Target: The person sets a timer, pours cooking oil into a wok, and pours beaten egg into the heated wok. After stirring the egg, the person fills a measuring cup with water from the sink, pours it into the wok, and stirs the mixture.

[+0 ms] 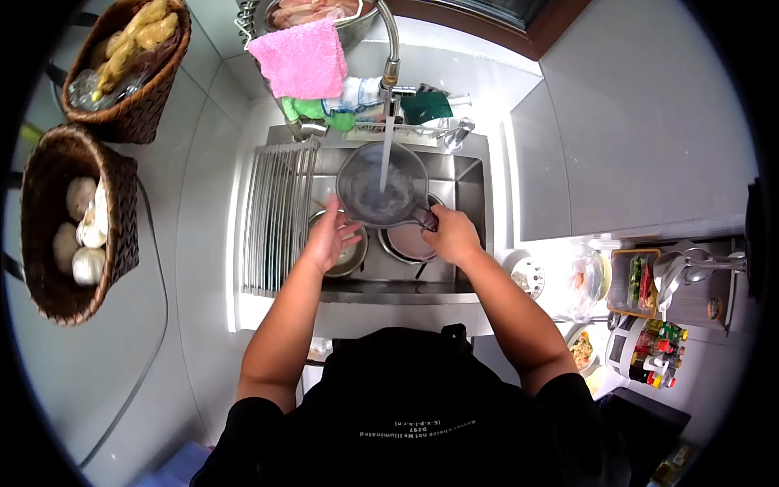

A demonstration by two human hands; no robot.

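A round grey see-through jug [367, 213] is over the sink [349, 288], under a stream of running water [387, 150] from the faucet [391, 75]. Water swirls inside it. My right hand [451, 237] is closed around the jug's short handle at its lower right. On the other side, my left hand [328, 239] has its fingers spread close to the jug's wall; whether they touch it I cannot tell. Beneath the jug lie a metal bowl [346, 261] on the left and a round pan [410, 243] on the right, both partly hidden.
A roll-up drying rack [280, 219] covers the sink's left part. A pink cloth [300, 58] hangs behind, near a bowl of raw meat [312, 15]. Wall baskets [122, 203] hold garlic [88, 264] and ginger-like roots [134, 45]. Seasoning bottles [656, 353] stand at the right.
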